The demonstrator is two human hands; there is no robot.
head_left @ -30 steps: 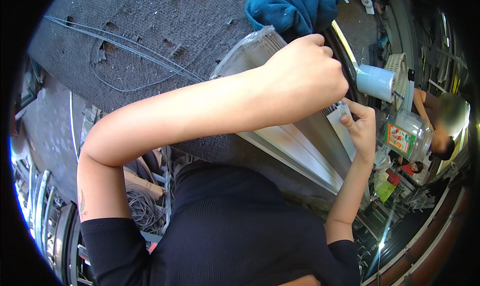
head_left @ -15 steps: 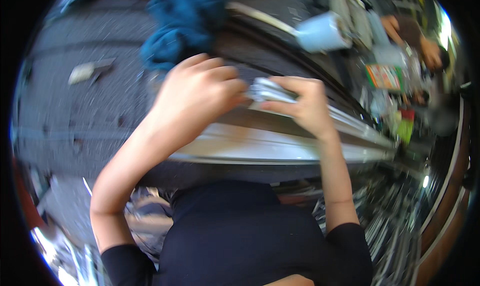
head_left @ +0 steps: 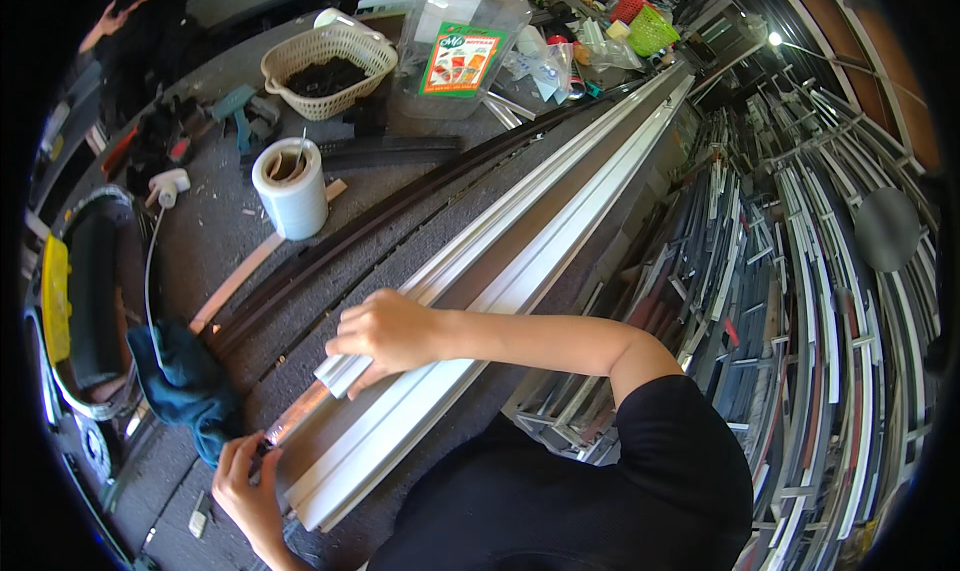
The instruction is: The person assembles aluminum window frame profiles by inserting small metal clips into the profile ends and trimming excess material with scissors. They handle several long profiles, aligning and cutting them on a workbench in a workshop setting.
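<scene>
Two long white profiles run side by side from near me toward the far right. My right hand (head_left: pixel 385 331) is wrapped over the near end of the farther white profile (head_left: pixel 515 216), its thumb on the near side. A coppery strip (head_left: pixel 303 409) shows just beyond that end. My left hand (head_left: pixel 250 486) is lower left, next to the strip, with fingers curled together at a small dark thing (head_left: pixel 268 443) too small to name. The nearer white profile (head_left: pixel 370 446) lies closest to my body, and a brown band (head_left: pixel 500 276) shows between the two.
A blue cloth (head_left: pixel 185 396) lies left of my hands. Beyond are a film roll (head_left: pixel 305 203), a cream basket (head_left: pixel 345 99) with dark pieces and a clear plastic jar (head_left: pixel 415 81). Racked profiles (head_left: pixel 820 351) fill the right. Another person (head_left: pixel 150 41) is at the far left.
The view has turned and sharpened. My hands, close together before, are now apart: the left is down at the lower left, the right is on the profile's end.
</scene>
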